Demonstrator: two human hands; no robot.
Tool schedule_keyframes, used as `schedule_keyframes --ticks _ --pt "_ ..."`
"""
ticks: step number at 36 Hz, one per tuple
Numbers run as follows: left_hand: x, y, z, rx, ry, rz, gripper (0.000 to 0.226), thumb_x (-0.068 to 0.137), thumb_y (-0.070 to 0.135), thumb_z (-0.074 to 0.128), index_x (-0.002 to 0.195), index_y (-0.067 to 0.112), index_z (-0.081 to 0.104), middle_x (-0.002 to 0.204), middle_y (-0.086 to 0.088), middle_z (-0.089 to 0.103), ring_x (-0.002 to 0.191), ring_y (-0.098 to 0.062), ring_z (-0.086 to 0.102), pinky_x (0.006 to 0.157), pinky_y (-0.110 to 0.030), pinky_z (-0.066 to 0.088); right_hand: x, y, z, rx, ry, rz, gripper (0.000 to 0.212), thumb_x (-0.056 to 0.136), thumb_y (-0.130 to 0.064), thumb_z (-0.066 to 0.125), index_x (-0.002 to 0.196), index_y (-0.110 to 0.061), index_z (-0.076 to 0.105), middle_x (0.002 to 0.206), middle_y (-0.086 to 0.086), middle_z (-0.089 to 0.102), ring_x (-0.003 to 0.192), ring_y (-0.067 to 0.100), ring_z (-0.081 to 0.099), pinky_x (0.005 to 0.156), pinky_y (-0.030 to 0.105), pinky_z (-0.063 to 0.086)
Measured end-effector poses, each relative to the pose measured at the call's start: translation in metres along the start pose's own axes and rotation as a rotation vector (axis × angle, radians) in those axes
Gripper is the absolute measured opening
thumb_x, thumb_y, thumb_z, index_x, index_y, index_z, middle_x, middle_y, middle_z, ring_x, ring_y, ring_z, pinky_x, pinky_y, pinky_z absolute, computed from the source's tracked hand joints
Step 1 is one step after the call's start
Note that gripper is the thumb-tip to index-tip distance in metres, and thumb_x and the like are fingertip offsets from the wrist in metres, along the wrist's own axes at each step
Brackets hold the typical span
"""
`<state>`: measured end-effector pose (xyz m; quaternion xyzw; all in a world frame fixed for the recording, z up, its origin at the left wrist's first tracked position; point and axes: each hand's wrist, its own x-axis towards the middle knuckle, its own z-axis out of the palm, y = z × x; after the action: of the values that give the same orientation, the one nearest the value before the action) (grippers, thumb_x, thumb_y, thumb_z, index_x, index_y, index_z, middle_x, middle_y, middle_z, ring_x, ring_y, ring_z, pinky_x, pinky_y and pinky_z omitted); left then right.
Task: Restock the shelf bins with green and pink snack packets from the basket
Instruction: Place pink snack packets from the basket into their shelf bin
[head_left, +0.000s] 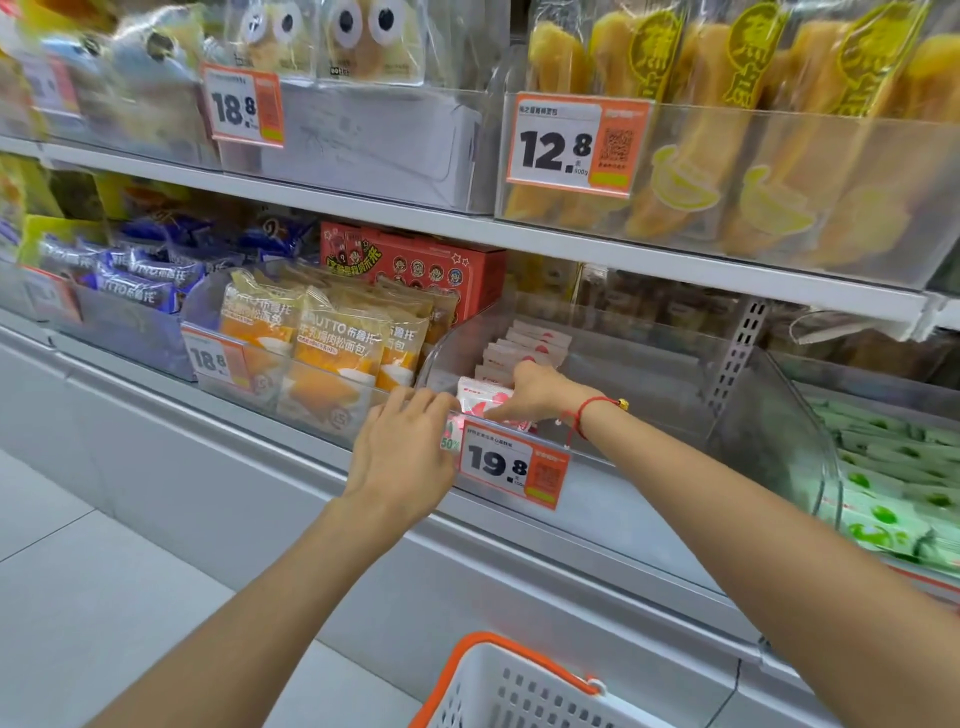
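A clear shelf bin holds a row of pink-and-white snack packets along its left side. My right hand, with a red string bracelet on the wrist, reaches into the bin and grips the front pink packet. My left hand rests against the bin's front left corner, fingers curled over the rim beside that packet. Green snack packets fill the neighbouring bin at the far right. The white basket with an orange rim sits at the bottom edge; its contents are hidden.
A 19.8 price tag hangs on the bin front. Left of it stand orange bread packets, blue packets and a red box. The upper shelf overhangs with yellow pastry bags. Grey floor tiles lie lower left.
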<state>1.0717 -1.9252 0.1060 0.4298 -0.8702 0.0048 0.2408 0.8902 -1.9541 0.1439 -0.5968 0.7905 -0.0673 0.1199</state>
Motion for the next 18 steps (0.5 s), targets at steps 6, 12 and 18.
schedule_keyframes --ticks 6,12,18 --pt "0.000 0.001 -0.001 -0.006 -0.006 -0.005 0.051 0.089 0.023 0.055 0.137 0.025 0.039 0.140 0.007 0.042 0.131 -0.017 0.029 0.105 -0.030 0.027 -0.004 -0.009 -0.006 0.003 -0.128 -0.038 0.037 0.090 -0.035 0.062 0.109 -0.005 0.052 0.099 0.005 0.051 0.087 0.018 0.048 0.054 0.021 0.036" --pt "0.000 0.002 -0.002 -0.001 -0.013 -0.006 0.051 0.088 0.019 0.053 0.136 0.023 0.038 0.140 0.005 0.042 0.131 -0.018 0.030 0.103 -0.031 0.028 0.001 0.003 0.000 0.168 0.138 -0.060 0.038 0.081 -0.033 0.070 0.105 -0.013 0.048 0.101 0.004 0.058 0.091 0.021 0.058 0.079 0.036 0.053" --pt "-0.004 0.006 -0.002 0.014 -0.023 -0.012 0.048 0.089 0.022 0.052 0.135 0.020 0.036 0.141 0.004 0.039 0.131 -0.019 0.029 0.105 -0.033 0.028 0.002 0.000 0.011 0.005 0.190 -0.051 0.046 0.075 -0.041 0.073 0.102 -0.014 0.048 0.100 0.006 0.058 0.088 0.022 0.056 0.075 0.037 0.050"
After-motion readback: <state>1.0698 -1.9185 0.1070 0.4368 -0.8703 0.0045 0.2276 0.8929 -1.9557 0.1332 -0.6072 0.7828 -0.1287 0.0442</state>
